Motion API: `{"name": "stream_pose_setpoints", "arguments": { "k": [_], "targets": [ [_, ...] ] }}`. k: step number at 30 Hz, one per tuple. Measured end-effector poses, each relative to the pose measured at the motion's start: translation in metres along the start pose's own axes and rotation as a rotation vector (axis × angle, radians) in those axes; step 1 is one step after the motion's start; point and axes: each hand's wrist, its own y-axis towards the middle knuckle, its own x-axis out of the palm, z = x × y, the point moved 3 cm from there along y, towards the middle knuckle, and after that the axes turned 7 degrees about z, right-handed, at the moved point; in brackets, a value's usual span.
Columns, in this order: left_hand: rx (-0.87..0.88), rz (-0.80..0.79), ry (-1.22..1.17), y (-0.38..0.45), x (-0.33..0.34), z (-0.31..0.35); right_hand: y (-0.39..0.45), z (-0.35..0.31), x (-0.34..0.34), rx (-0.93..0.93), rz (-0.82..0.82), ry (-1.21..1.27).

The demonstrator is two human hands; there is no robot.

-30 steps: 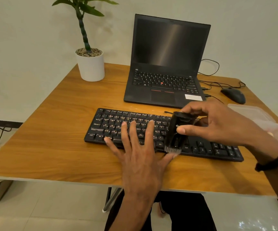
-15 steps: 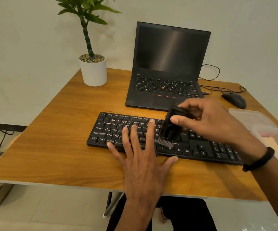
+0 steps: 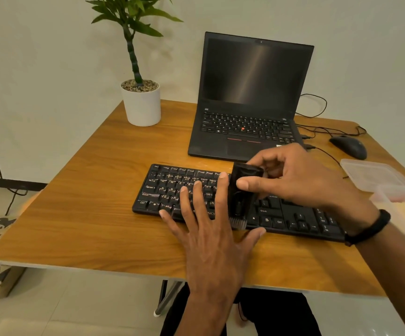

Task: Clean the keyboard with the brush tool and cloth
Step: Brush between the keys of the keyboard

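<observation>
Wood-grain tabletop (image 3: 75,214) is filling most of the view, backed by a pale wall, with a laptop (image 3: 250,105), a potted plant (image 3: 140,100), a mouse (image 3: 349,146) and a clear plastic container (image 3: 376,175) sitting around the edges. What is most likely going wrong from here, as I judge it, is the keyboard (image 3: 172,190) skating across the smooth wood if the bracing hand is easing off while the brush is dragging, or the bristles flicking dust onto the table and the laptop nearby. Pressing too hard could also be catching a keycap edge. The brush is working right at the near rim, so a stroke running past it could be slipping off the keyboard altogether. No cloth is showing anywhere in view.

The left hand (image 3: 211,238) is lying flat with fingers spread and straight, pressing down on the middle keys and holding nothing. The right hand (image 3: 301,180) is pinching the black brush tool (image 3: 242,192) between thumb and fingers, holding it nearly upright with its bristles touching the bottom row of keys, just beside the left index finger. Both hands are sitting close together over the keyboard's centre, the brush standing between them
</observation>
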Motion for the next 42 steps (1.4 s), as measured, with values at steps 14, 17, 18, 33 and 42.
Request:
{"name": "stream_pose_setpoints", "arguments": {
  "k": [14, 17, 18, 33, 42],
  "targets": [
    [-0.013, 0.003, -0.008, 0.001, 0.001, -0.001, -0.004, 0.0, -0.002, -0.073, 0.038, 0.029],
    [-0.016, -0.01, -0.001, 0.001, 0.001, -0.001, -0.002, 0.001, -0.003, -0.035, 0.056, 0.105],
    [-0.017, -0.01, 0.001, 0.001, 0.001, -0.001, 0.001, 0.004, -0.001, -0.038, 0.095, 0.039],
    [-0.199, -0.034, -0.046, 0.037, -0.052, -0.058, 0.002, 0.01, -0.016, -0.013, 0.618, -0.322],
    [-0.182, -0.107, -0.217, 0.051, -0.06, -0.103, 0.009, 0.002, 0.007, 0.131, 0.725, -0.529]
  ]
}}
